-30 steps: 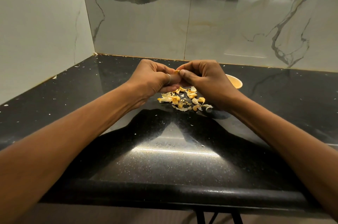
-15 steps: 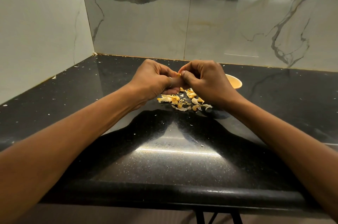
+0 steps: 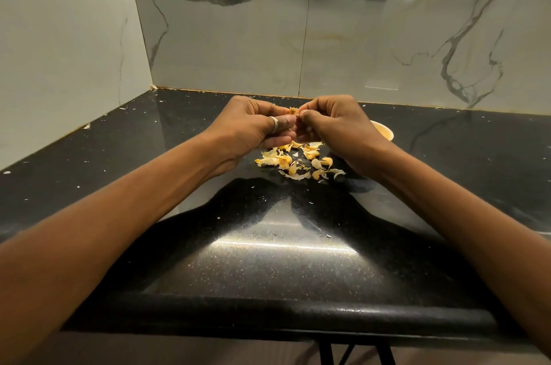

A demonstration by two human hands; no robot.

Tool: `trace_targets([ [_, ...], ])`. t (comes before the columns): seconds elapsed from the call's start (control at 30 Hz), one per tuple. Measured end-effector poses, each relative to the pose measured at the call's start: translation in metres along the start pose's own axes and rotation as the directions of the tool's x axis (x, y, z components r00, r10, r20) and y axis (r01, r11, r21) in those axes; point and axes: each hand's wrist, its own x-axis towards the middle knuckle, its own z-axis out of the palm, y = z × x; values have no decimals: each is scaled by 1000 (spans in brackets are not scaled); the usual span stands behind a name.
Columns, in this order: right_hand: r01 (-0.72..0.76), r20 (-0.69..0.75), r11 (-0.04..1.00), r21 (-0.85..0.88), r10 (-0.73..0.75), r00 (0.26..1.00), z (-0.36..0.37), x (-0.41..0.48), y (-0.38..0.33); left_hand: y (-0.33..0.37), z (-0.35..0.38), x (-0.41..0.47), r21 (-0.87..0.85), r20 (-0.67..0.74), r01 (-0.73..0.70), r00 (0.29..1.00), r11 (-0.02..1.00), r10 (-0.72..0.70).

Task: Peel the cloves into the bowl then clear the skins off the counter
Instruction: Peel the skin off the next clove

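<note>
Black speckled stone forms the counter, flecked at its left end with a few pale scraps. The left hand has its fingers curled in, pinching a clove that is held up above a loose heap of skins lying on the stone. The right hand meets it from the other side, thumb and fingertips clamped on the same clove, apparently working at its husk. Judging by the heap, peeling is well advanced but not finished, and none of the clearing is done. The bowl stands just behind the right hand, mostly hidden, and its contents cannot be made out.
</note>
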Motion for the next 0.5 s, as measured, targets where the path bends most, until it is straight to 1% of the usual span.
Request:
trace_targets([
  [0.07, 4, 11, 1000, -22, -4, 1000, 0, -1, 1, 1, -2, 3, -55, -12, 17, 1000, 998, -18],
  [0.13, 8, 0, 999, -52, -8, 1000, 1, 0, 3, 0, -2, 5, -61, -15, 20, 1000, 998, -21],
  [0.3, 24, -67, 992, -126, -33, 997, 0, 2, 5, -1, -4, 6, -5, -32, -12, 999, 1000, 12],
  [0.5, 73, -73, 979, -192, -88, 993, -1, 2, 5, -3, -5, 6, 61, -29, -33, 999, 998, 35],
])
